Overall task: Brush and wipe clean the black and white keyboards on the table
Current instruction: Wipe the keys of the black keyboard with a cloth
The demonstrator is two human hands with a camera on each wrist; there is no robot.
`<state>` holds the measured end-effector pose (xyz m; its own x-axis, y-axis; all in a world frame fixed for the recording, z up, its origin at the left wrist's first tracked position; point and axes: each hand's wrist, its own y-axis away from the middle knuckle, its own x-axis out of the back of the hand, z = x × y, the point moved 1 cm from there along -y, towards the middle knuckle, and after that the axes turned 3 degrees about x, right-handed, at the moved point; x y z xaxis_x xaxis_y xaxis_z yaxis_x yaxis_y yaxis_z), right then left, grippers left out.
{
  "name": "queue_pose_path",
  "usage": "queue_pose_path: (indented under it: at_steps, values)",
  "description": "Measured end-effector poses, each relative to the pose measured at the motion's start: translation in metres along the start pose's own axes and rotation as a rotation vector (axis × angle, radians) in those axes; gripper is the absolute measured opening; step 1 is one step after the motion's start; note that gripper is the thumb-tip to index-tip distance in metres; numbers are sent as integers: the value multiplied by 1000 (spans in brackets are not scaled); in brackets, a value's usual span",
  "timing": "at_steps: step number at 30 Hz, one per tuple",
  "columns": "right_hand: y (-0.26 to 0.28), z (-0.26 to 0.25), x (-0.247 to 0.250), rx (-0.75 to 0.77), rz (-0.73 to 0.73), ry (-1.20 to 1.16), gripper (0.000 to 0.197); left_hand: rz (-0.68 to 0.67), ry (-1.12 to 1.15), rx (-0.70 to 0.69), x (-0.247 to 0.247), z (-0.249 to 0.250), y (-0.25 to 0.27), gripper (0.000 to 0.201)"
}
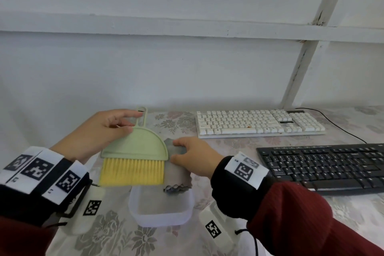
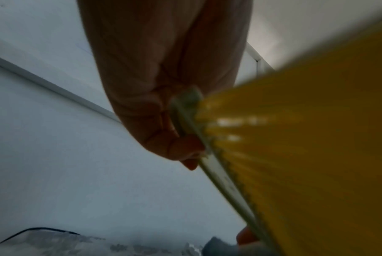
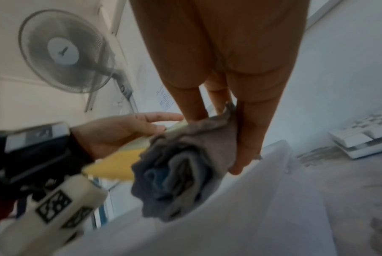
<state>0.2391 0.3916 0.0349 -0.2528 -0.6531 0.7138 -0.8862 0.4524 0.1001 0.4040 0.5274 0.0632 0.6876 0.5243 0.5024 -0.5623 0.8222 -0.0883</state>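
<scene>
My left hand (image 1: pixel 116 125) grips a green brush with yellow bristles (image 1: pixel 134 156) by its base near the handle, holding it above the table. In the left wrist view the brush (image 2: pixel 306 155) fills the right side, blurred. My right hand (image 1: pixel 187 151) pinches a grey cloth (image 1: pixel 176 170) beside the brush, and the cloth (image 3: pixel 185 169) hangs down into a clear plastic container (image 1: pixel 162 212). The white keyboard (image 1: pixel 257 123) lies at the back right. The black keyboard (image 1: pixel 326 166) lies in front of it, right of my right arm.
A floral tablecloth (image 1: pixel 116 235) covers the table, which stands against a white wall. A black cable (image 1: pixel 342 129) runs from the white keyboard past the black one. A wall fan (image 3: pixel 65 52) shows in the right wrist view.
</scene>
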Motion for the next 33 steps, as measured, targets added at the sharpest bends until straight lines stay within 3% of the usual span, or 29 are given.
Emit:
queue_pose_path:
  at_steps: [6, 9, 11, 15, 17, 18, 21, 26, 30, 33]
  values:
    - [-5, -8, -26, 0, -205, 387, 20, 31, -95, 59, 1, -7, 3, 29]
    - [-5, -7, -27, -49, -204, 571, 22, 21, -116, 76, 0, -10, 3, 27]
    - [-3, -3, -21, -62, -147, 537, 14, 11, -119, 83, -3, -11, 4, 27]
    - [-3, 8, -7, -93, -61, 399, 31, -17, -162, 64, -17, -11, 2, 26]
    - [-3, 15, -4, -91, -42, 349, 20, -37, -178, 52, -26, -9, -2, 26]
    - [-3, 18, -3, -77, -46, 335, 13, -48, -180, 53, -30, -7, -4, 27]
    - [2, 23, -3, -49, -61, 292, 34, -99, -193, 40, -44, -2, -11, 28]
    - [14, 24, -3, -17, -95, 240, 40, -218, -284, 117, -49, -7, -21, 23]
    - [16, 26, -5, -8, -126, 245, 37, -312, -445, 172, -52, -14, -19, 41]
    - [19, 26, -4, 0, -137, 260, 37, -311, -474, 142, -56, -14, -17, 45]
